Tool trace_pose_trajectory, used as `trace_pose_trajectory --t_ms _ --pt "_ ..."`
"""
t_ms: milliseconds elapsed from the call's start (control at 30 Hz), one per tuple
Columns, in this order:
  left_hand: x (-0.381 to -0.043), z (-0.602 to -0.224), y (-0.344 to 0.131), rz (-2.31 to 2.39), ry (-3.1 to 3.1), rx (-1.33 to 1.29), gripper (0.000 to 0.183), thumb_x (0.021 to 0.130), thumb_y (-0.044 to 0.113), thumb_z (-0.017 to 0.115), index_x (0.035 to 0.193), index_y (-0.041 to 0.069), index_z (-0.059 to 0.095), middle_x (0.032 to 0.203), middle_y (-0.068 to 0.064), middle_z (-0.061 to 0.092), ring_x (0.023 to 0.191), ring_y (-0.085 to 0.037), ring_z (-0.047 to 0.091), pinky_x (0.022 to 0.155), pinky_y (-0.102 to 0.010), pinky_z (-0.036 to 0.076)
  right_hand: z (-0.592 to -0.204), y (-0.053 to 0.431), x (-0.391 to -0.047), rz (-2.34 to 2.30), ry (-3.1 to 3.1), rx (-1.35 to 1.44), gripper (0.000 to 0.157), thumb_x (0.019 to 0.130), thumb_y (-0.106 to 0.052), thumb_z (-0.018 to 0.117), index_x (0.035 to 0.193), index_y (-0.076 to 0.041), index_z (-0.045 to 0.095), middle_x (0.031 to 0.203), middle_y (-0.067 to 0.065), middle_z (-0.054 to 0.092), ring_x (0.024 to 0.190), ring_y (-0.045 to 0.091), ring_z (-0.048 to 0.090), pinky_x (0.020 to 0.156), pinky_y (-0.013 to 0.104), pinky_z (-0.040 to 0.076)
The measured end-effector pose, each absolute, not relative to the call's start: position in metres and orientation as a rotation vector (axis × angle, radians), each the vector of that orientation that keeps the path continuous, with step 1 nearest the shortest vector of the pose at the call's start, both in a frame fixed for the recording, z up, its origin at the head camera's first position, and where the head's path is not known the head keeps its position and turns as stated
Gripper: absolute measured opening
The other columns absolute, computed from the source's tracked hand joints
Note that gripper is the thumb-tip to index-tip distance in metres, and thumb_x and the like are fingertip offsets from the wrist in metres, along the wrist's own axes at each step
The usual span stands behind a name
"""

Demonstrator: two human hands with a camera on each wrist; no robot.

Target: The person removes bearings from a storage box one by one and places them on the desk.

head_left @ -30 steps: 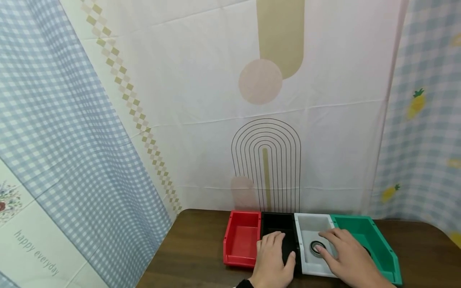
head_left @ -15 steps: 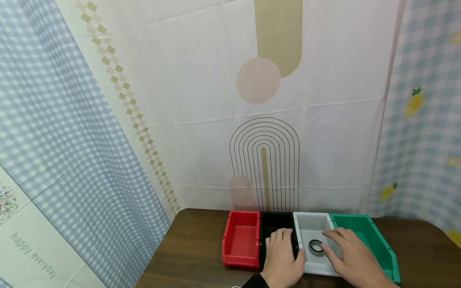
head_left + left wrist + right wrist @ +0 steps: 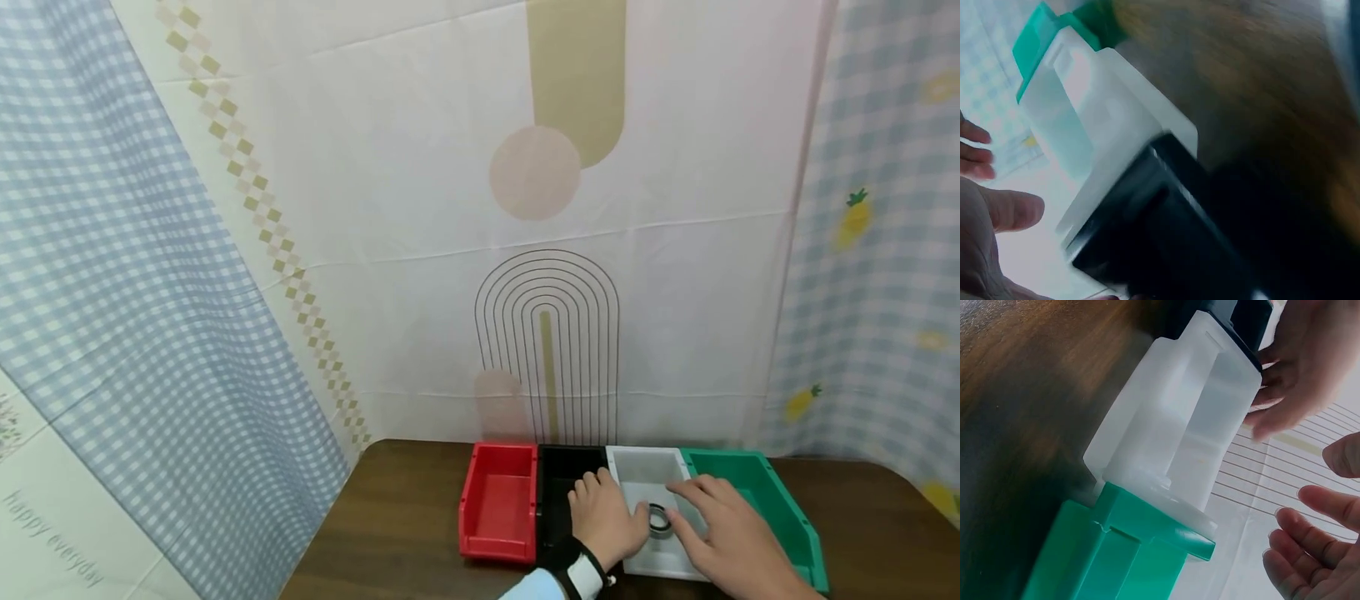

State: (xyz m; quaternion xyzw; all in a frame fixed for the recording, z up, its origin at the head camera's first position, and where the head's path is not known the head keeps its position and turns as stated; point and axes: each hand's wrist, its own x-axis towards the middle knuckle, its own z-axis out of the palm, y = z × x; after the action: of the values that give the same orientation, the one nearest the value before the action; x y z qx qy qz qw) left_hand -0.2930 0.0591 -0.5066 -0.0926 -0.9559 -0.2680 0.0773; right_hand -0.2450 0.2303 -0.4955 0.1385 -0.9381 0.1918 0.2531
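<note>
A ring-shaped bearing (image 3: 659,532) with a dark face lies in the white bin (image 3: 647,490); the wrist views do not show it. My left hand (image 3: 606,518) is over the black bin (image 3: 558,493), fingers pointing forward. Its thumb reaches over the white bin, close to the bearing's left side. My right hand (image 3: 726,535) hovers above the white and green bins, thumb and index finger spread apart, the thumb near the bearing's right side. In the right wrist view the fingers of the right hand (image 3: 1319,550) hold nothing. Nothing is held by the left hand (image 3: 988,225) either.
The bins stand side by side on a brown wooden table (image 3: 408,508). A red bin (image 3: 501,507) is at the left end, a green bin (image 3: 787,518) at the right end. Patterned cloth (image 3: 420,325) hangs behind the table.
The left hand has moved right, from the black bin's left part toward the white bin, baring its wristband. The right thumb, earlier over the bearing, has drawn off it.
</note>
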Motion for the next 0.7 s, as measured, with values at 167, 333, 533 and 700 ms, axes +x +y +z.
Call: trace_pose_trajectory --t_ms 167,333,533,700 --pt "-0.310 -0.514 0.070 -0.832 -2.857 -0.163 0.065 0.095 0.042 0.075 0.137 -0.006 0.059 0.122 -0.021 0.067 0.108 -0.035 0.062 0.102 -0.050 0.049 -0.498 0.229 -0.245 0.501 -2.565 0.388 0.023 0.095 -0.031 0.081 0.114 -0.019 0.080 0.105 -0.008 0.070 0.097 0.017 0.064 0.077 0.043 0.056" --pt "-0.322 -0.518 0.078 -0.611 -2.894 -0.102 0.066 0.094 0.039 0.078 0.140 -0.004 0.059 0.126 -0.019 0.069 0.110 -0.033 0.065 0.102 -0.045 0.052 -0.501 0.230 -0.244 0.467 -2.538 0.372 0.022 0.093 -0.030 0.083 0.112 -0.019 0.080 0.104 -0.009 0.070 0.097 0.015 0.064 0.080 0.042 0.057" --pt "-0.327 -0.518 0.081 -0.833 -2.928 0.004 0.055 0.094 0.027 0.074 0.136 -0.006 0.059 0.123 -0.023 0.069 0.110 -0.038 0.067 0.100 -0.050 0.055 -0.501 0.230 -0.242 0.502 -2.580 0.385 0.021 0.094 -0.032 0.082 0.113 -0.023 0.080 0.103 -0.012 0.068 0.094 0.011 0.062 0.075 0.034 0.055" --pt "-0.330 -0.526 0.081 -1.153 -2.861 0.090 0.049 0.090 0.016 0.072 0.130 -0.009 0.059 0.115 -0.029 0.066 0.107 -0.045 0.066 0.090 -0.058 0.056 -0.501 0.228 -0.240 0.528 -2.588 0.381 0.019 0.094 -0.031 0.083 0.112 -0.026 0.079 0.100 -0.014 0.066 0.091 0.008 0.061 0.071 0.029 0.053"
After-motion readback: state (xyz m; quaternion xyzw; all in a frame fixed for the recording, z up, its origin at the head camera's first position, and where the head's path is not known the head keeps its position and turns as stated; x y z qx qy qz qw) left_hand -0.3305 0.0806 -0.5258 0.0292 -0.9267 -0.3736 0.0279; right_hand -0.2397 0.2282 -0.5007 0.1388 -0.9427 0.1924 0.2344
